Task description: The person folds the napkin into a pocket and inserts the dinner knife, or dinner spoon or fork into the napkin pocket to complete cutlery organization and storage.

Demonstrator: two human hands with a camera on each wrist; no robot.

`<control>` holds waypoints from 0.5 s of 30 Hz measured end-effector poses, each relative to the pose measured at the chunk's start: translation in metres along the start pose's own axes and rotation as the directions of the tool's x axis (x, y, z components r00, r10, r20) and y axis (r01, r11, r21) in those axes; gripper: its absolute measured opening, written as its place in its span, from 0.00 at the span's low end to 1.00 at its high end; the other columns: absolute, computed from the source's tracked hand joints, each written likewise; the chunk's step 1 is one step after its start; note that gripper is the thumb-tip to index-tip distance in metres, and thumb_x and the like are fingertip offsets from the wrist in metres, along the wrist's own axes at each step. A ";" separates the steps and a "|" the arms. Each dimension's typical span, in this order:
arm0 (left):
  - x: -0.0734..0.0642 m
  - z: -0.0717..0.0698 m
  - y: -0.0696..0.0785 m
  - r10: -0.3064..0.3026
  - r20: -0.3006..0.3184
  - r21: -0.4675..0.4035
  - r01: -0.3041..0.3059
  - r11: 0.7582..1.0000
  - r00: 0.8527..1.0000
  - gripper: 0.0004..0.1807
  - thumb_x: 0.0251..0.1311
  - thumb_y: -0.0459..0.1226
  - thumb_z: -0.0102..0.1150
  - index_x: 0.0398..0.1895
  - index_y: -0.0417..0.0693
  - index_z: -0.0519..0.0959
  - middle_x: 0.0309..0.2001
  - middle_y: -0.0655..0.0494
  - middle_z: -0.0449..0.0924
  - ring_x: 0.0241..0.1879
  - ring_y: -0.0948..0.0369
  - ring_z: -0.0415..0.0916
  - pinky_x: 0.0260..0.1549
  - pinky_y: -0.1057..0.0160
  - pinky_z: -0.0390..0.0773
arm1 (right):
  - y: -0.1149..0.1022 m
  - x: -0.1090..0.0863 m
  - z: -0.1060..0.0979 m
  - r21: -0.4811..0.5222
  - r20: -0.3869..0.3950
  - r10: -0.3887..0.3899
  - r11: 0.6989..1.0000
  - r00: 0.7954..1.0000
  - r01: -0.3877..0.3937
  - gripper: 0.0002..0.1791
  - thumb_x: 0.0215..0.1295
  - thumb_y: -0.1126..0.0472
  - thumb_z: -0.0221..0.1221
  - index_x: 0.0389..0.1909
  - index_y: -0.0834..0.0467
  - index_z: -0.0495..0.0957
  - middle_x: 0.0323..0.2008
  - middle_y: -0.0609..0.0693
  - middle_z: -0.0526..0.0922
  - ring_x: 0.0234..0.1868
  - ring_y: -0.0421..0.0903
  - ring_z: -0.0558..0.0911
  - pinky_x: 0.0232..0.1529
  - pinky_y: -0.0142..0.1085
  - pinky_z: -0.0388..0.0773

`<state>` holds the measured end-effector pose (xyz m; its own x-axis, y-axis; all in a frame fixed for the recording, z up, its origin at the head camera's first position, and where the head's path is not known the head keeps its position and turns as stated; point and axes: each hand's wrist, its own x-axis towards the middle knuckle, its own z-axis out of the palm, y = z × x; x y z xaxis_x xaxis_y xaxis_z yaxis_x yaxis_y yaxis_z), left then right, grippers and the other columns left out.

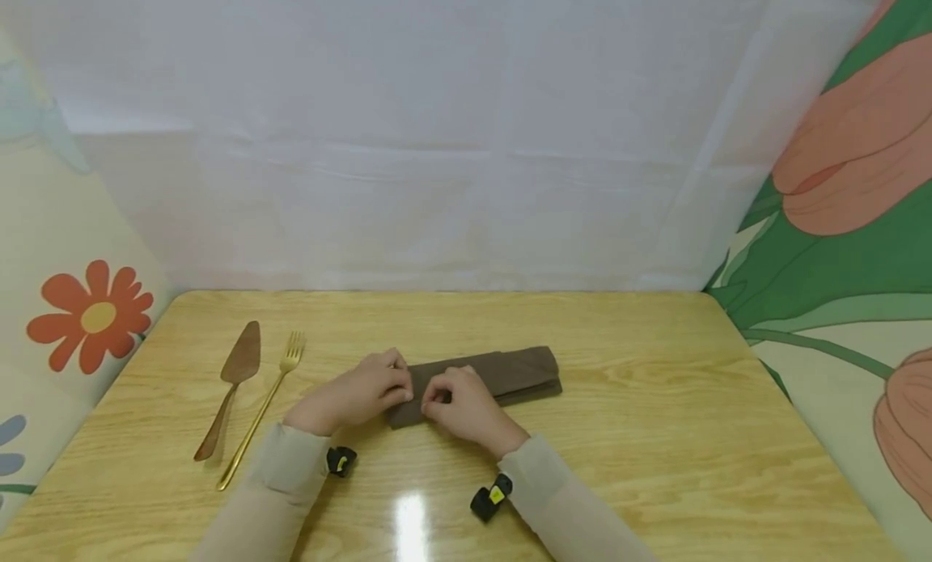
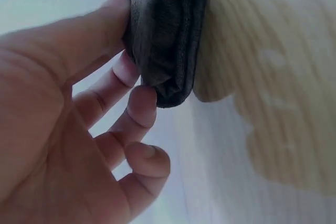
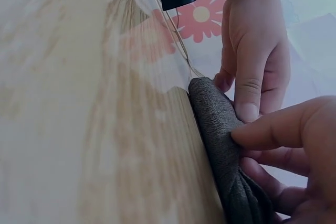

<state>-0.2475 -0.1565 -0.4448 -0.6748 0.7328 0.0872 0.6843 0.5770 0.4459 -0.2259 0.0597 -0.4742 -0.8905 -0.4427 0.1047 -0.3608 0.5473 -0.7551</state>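
A dark brown folded cloth (image 1: 510, 374) lies as a long narrow strip on the table, looking dark grey in the wrist views. At its left end my left hand (image 1: 360, 392) pinches the cloth, thumb on the near side; the left wrist view shows the layered open end of the folded cloth (image 2: 170, 40) beside the fingertips. Close by, my right hand (image 1: 469, 408) pinches the cloth's near edge with thumb and index finger curved into a ring. In the right wrist view both hands meet along the rolled edge of the cloth (image 3: 212, 114). The fingertips behind the cloth are partly hidden.
Left of the hands, a gold fork (image 1: 265, 408) and a copper-coloured cake server (image 1: 231, 384) lie on the wooden table (image 1: 655, 433). A white sheet (image 1: 451, 141) hangs behind the far edge. Flower-printed cloths stand at both sides.
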 end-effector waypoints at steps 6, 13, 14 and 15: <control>-0.004 -0.002 -0.005 -0.091 -0.061 -0.067 0.087 0.994 0.994 0.05 0.70 0.32 0.60 0.40 0.52 0.84 0.40 0.59 0.72 0.38 0.63 0.72 0.39 0.62 0.78 | 0.000 0.002 0.000 -0.014 -0.015 -0.006 1.000 1.000 0.006 0.11 0.64 0.65 0.63 0.23 0.49 0.82 0.23 0.40 0.75 0.33 0.40 0.69 0.39 0.34 0.67; -0.006 -0.005 -0.007 -0.122 -0.075 -0.048 0.119 0.992 0.990 0.05 0.70 0.33 0.60 0.40 0.53 0.84 0.36 0.60 0.70 0.32 0.66 0.67 0.34 0.64 0.75 | 0.000 0.002 0.000 -0.037 -0.020 -0.046 0.998 0.999 0.046 0.12 0.63 0.65 0.63 0.22 0.50 0.79 0.19 0.39 0.73 0.31 0.39 0.69 0.39 0.33 0.65; -0.006 -0.005 -0.007 -0.123 -0.065 -0.058 0.120 0.991 0.990 0.05 0.70 0.34 0.60 0.41 0.53 0.85 0.37 0.60 0.71 0.33 0.66 0.68 0.34 0.64 0.75 | 0.001 0.002 0.000 -0.034 -0.019 -0.045 0.998 0.999 0.044 0.11 0.64 0.64 0.64 0.22 0.50 0.79 0.18 0.39 0.73 0.31 0.39 0.69 0.39 0.34 0.66; -0.006 -0.005 -0.007 -0.128 -0.051 -0.074 0.124 0.990 0.990 0.05 0.70 0.35 0.60 0.41 0.53 0.85 0.38 0.60 0.71 0.34 0.65 0.68 0.35 0.64 0.75 | 0.001 0.002 0.000 -0.031 -0.017 -0.042 0.999 0.999 0.041 0.11 0.65 0.64 0.64 0.23 0.50 0.79 0.18 0.40 0.73 0.31 0.39 0.69 0.39 0.34 0.66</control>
<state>-0.2495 -0.1668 -0.4436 -0.7700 0.6336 0.0749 0.5731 0.6352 0.5178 -0.2275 0.0592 -0.4747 -0.8794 -0.4527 0.1471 -0.4054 0.5502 -0.7300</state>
